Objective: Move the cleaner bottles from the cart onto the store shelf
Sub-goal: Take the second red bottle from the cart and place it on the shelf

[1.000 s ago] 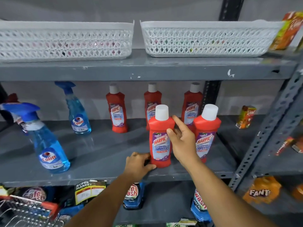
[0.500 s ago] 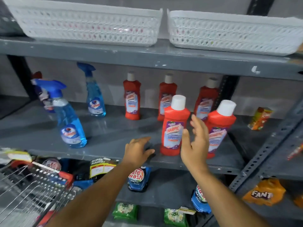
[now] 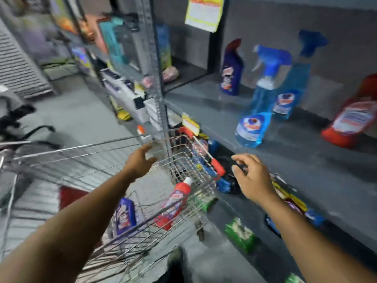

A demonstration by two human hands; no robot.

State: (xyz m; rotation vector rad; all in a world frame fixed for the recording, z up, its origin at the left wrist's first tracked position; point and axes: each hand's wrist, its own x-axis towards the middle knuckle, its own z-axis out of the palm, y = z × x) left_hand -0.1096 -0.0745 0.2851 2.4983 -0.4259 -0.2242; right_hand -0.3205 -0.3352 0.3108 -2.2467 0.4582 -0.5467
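A blurred, tilted view showed a wire shopping cart [image 3: 114,172] standing beside a grey store shelf [image 3: 295,160]. Inside the cart, a red cleaner bottle with a white cap [image 3: 175,203] leaned against the mesh wall nearest the shelf, and a dark blue bottle [image 3: 124,215] stood just beside it, deeper in the cart. The person's left hand [image 3: 139,162] hovered above the cart's basket, its grip loosely spread and holding nothing. The right hand [image 3: 252,176] hung between the cart and the shelf edge, fingers curled apart, its grip also empty. On the shelf beside the cart stood two blue spray bottles [image 3: 259,103], a dark blue bottle [image 3: 231,68] behind them, and a red bottle [image 3: 353,117] farthest from the cart. Packets [image 3: 240,234] lay low beside the cart, under the shelf.
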